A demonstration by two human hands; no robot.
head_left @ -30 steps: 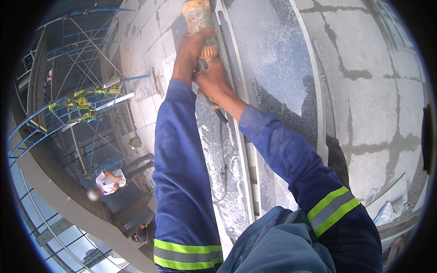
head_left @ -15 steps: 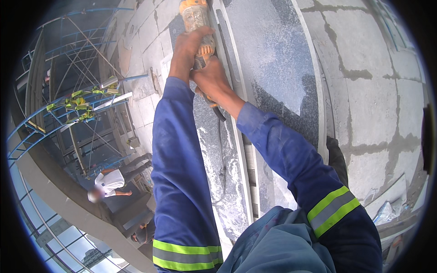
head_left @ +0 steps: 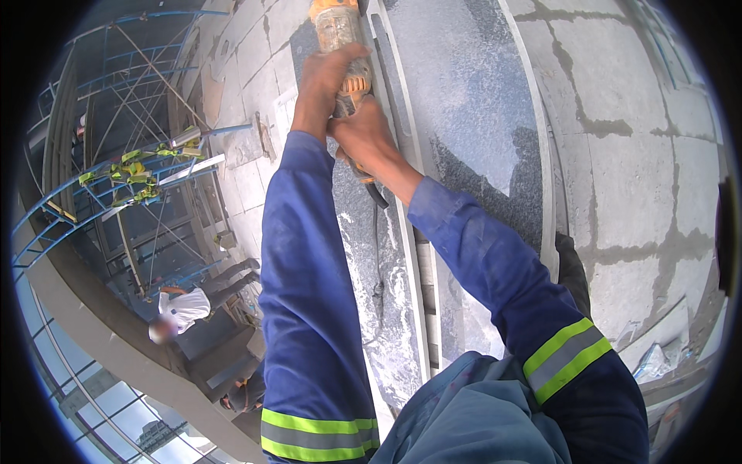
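Your left hand wraps the body of the orange-and-grey power tool near twelve o'clock, while your right hand is closed round its rear end. A black cord trails toward six o'clock over one speckled slab; a wider, dusty slab lies at one o'clock, a person in a white shirt at eight

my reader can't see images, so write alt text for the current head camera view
A person's left hand and right hand grip an orange-trimmed power tool over long speckled grey slabs. Blue scaffolding and another person in white appear at left.
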